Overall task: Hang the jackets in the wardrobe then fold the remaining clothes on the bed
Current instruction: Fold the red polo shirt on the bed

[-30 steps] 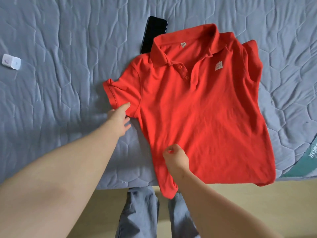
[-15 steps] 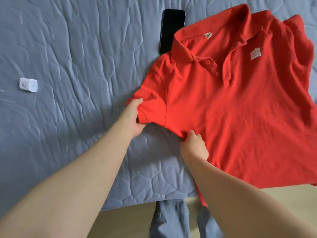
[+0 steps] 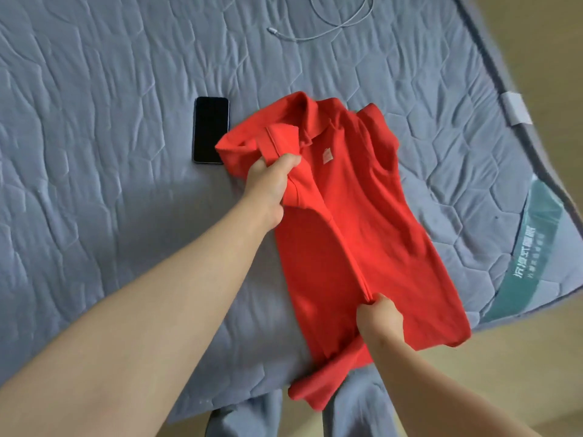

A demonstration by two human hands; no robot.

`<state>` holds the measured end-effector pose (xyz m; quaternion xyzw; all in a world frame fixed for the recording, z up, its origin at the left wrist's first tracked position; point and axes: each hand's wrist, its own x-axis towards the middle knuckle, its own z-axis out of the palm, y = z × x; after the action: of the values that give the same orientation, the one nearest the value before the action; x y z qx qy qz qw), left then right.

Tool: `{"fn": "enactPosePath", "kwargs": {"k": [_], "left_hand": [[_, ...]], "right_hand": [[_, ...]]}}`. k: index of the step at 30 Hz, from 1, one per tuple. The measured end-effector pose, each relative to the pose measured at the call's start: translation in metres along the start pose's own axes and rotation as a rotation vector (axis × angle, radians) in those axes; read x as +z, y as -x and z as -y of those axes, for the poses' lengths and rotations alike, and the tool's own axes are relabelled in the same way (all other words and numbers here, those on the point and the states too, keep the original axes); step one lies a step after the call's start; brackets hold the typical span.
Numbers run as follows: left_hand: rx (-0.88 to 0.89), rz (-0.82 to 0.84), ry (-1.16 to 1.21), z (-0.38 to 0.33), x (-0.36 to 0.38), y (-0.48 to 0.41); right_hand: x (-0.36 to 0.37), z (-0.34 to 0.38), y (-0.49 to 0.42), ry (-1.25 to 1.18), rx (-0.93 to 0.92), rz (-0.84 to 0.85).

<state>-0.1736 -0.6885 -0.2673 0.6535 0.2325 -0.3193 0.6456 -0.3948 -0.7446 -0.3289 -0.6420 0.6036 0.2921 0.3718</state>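
Basically, your left hand (image 3: 270, 181) grips the sleeve (image 3: 280, 141) of the red knit polo shirt (image 3: 378, 241) beside the flat black phone (image 3: 210, 130), right hand (image 3: 378, 316) pinching its long folded edge farther off.

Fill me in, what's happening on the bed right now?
A person is folding a red polo shirt on the bed. The left hand grips the sleeve, turned in over the chest, while the right hand pinches the folded edge near the hem, which hangs over the bed's edge. A phone lies beside the collar.
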Motion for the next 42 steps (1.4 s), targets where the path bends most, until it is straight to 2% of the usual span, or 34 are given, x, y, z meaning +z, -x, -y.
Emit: {"fn": "enactPosePath", "kwargs": {"k": [7,10,12,15,18,21,24,28,30,33,35,39,40,42], "left_hand": [[0.172,-0.005,-0.147,-0.001,0.126,-0.017],[0.232,-0.049,-0.458,0.017,0.164,-0.043],[0.182,-0.137,-0.699,0.03,0.172,-0.059],[0.09,-0.165,-0.679,0.035,0.182,-0.074],[0.095,-0.139,-0.58,0.038,0.185,-0.084],[0.095,-0.17,-0.485,0.041,0.186,-0.097],[0.176,-0.214,-0.438,0.041,0.181,-0.103],[0.293,-0.262,-0.433,0.037,0.167,-0.096],[0.29,-0.283,-0.427,0.036,0.162,-0.091],[0.278,-0.273,-0.453,0.03,0.162,-0.083],[0.311,-0.288,-0.494,0.026,0.163,-0.078],[0.4,-0.395,-0.632,0.015,0.167,-0.07],[0.401,-0.395,-0.633,0.013,0.172,-0.068],[0.33,-0.246,-0.453,0.013,0.187,-0.07]], "right_hand": [[-0.093,-0.03,-0.061,-0.072,-0.08,-0.031],[-0.11,-0.026,-0.082,-0.089,-0.137,-0.025],[-0.119,-0.012,-0.095,-0.195,-0.219,-0.092],[-0.136,0.026,-0.124,-0.286,-0.293,-0.129],[-0.144,0.077,-0.154,-0.475,-0.271,0.008],[-0.138,0.129,-0.175,-0.59,-0.327,0.154],[-0.134,0.168,-0.183,-0.749,-0.282,0.369],[-0.14,0.181,-0.177,-0.698,-0.167,0.671],[-0.146,0.176,-0.172,-0.616,-0.118,0.754],[-0.156,0.173,-0.166,-0.661,-0.137,0.839],[-0.16,0.175,-0.167,-0.681,-0.209,0.756],[-0.168,0.167,-0.179,-0.695,-0.389,0.048],[-0.171,0.161,-0.182,-0.71,-0.405,-0.045],[-0.176,0.145,-0.187,-0.715,-0.41,-0.071]]}}
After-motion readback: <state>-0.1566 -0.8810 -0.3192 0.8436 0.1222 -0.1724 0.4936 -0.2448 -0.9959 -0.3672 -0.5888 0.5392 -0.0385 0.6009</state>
